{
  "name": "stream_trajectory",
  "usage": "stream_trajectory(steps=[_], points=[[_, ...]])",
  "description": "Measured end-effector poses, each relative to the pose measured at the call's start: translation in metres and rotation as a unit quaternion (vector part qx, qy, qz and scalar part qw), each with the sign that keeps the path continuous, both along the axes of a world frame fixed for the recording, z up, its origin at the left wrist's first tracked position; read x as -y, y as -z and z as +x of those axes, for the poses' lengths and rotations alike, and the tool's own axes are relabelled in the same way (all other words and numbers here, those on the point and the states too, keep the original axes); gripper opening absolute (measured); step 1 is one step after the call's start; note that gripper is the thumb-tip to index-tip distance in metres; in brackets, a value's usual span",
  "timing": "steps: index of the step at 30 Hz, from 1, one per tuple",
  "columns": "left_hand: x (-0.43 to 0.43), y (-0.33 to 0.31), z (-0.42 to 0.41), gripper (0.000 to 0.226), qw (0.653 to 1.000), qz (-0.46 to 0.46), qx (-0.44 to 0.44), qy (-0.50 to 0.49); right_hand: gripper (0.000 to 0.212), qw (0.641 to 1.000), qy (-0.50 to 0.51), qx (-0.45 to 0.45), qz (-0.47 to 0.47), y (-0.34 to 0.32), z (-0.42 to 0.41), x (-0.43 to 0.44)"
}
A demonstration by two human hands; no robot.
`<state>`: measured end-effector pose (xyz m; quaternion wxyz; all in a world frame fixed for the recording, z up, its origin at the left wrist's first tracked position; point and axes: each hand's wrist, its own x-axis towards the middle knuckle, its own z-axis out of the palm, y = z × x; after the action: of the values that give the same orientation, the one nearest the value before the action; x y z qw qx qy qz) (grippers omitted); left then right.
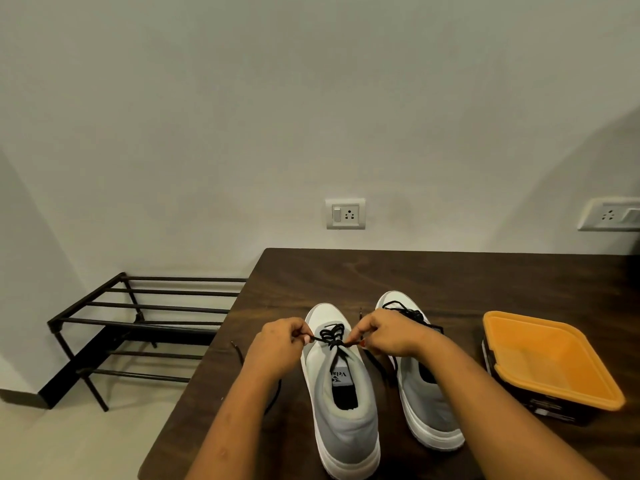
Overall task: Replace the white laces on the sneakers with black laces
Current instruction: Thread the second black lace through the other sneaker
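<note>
From the head view, a dark wooden table [450,278] stood against a plain pale wall [242,116]. A switch socket [345,213] sat on the wall just above the table's far edge, and a second socket [609,214] was at the right border. To the left of the table, a black metal shoe rack [138,317] stood on the light floor [69,445]. An orange-lined tub [554,358] rested on the table at the right.

Two grey-and-white sneakers stood side by side near the front edge, toes pointing at the wall. The first sneaker [343,420] carried a black lace [332,336] crossed through its eyelets. The second sneaker [426,403], to its right, also showed black lacing [407,311] over its toe end.

The left hand [280,341] had its fingers curled and pinched the lace on one side of the first sneaker's tongue. The right hand [388,332], likewise curled, pinched the lace on the other side. The strand ran taut between them. A loose lace end [237,351] lay on the table beside the left forearm.
</note>
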<state>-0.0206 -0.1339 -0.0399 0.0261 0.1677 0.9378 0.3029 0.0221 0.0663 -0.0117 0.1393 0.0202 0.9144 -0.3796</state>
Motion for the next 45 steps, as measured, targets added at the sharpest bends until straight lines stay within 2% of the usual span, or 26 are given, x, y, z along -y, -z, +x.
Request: stream_trajectory(steps=[3,5,7,9,12,14,15,16,19,26,30,35,41,45], points=[[0.007,0.001,-0.001,0.022,0.987,0.095,0.117,0.052,0.021,0.999,-0.017,0.030,-0.041,-0.002,0.006,-0.004],[0.012,-0.001,0.002,0.026,0.959,0.196,0.190,0.075,0.019,0.997,-0.029,0.040,-0.056,-0.004,0.009,-0.006],[0.011,-0.007,0.006,0.028,0.915,0.318,0.242,0.059,0.025,0.995,-0.015,0.031,-0.095,-0.004,0.011,-0.007],[0.005,-0.015,0.010,0.029,0.844,0.449,0.291,0.035,0.027,0.984,0.024,0.015,-0.179,-0.006,0.012,-0.004],[-0.011,-0.020,0.014,0.026,0.750,0.573,0.332,0.019,0.025,0.928,0.098,-0.001,-0.361,-0.011,0.012,0.007],[-0.020,-0.022,0.016,0.027,0.720,0.612,0.327,0.001,0.026,0.890,0.134,-0.011,-0.436,-0.014,0.011,0.015],[-0.023,-0.022,0.016,0.027,0.716,0.622,0.316,-0.009,0.027,0.879,0.146,-0.016,-0.453,-0.014,0.010,0.018],[-0.027,-0.022,0.017,0.027,0.722,0.623,0.302,-0.018,0.027,0.876,0.153,-0.022,-0.457,-0.014,0.009,0.021],[-0.033,-0.019,0.019,0.026,0.767,0.587,0.257,-0.032,0.025,0.890,0.163,-0.047,-0.423,-0.006,0.004,0.026],[-0.037,-0.019,0.021,0.027,0.841,0.493,0.219,0.044,0.019,0.913,0.125,-0.082,-0.379,0.003,0.001,0.035],[-0.038,-0.022,0.025,0.028,0.851,0.470,0.226,0.064,0.018,0.911,0.138,-0.087,-0.380,0.003,0.001,0.031],[-0.035,-0.022,0.026,0.015,0.891,0.412,0.172,0.086,0.014,0.917,0.137,-0.099,-0.361,0.003,0.002,0.027],[-0.042,-0.007,0.019,0.004,0.902,0.404,0.139,-0.057,0.031,0.937,0.077,-0.087,-0.331,-0.003,0.007,0.023],[-0.047,-0.002,0.018,0.012,0.905,0.397,0.115,-0.098,0.020,0.944,0.096,-0.134,-0.285,0.003,0.003,0.025]])
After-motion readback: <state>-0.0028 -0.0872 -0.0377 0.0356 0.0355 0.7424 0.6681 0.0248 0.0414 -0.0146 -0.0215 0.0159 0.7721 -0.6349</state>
